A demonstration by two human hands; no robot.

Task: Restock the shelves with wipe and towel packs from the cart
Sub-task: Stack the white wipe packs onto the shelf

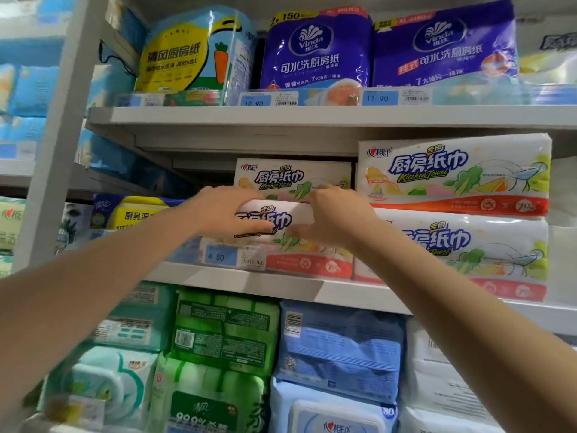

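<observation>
A white kitchen towel pack [281, 215] with blue lettering sits at the front of the middle shelf [237, 281]. My left hand [223, 214] grips its left end, fingers over the top and thumb across the front. My right hand [335, 214] grips its right end the same way. Behind and above it stands another pack of the same kind [293, 179]. To the right, two matching packs [452, 176] lie stacked one on the other.
Purple Vinda towel packs [315, 48] and a yellow-and-blue roll pack [193, 51] fill the top shelf. Green [224, 332] and blue wipe packs [340, 348] crowd the shelf below. A yellow-lidded wipe pack [134, 214] sits left of my hands. A grey upright [59, 126] stands at left.
</observation>
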